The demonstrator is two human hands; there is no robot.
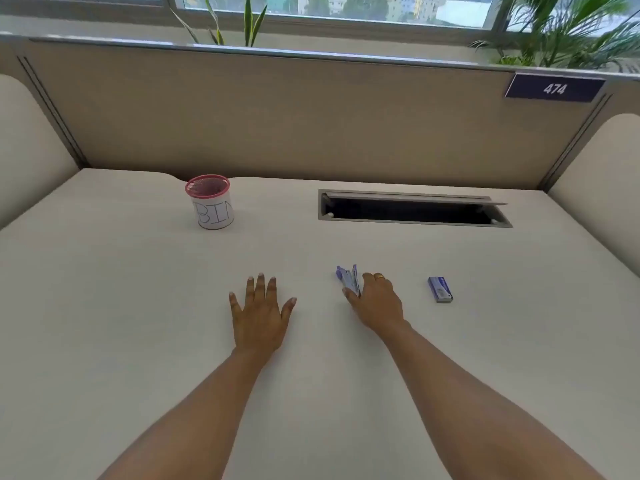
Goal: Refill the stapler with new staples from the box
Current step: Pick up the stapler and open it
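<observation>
A small purple and white stapler [347,279] lies on the white desk [138,289], partly covered by my right hand [377,301], whose fingers curl around it. The stapler's rear half is hidden under that hand. To the right, apart from the hand, a small blue staple box [440,289] lies flat on the desk. My left hand [260,315] rests flat on the desk to the left of the stapler, fingers spread, holding nothing.
A pink mesh cup [210,206] with a paper label reading BIN stands at the back left. An open cable slot [412,211] is cut into the desk at the back right. A beige partition [311,116] closes off the far edge.
</observation>
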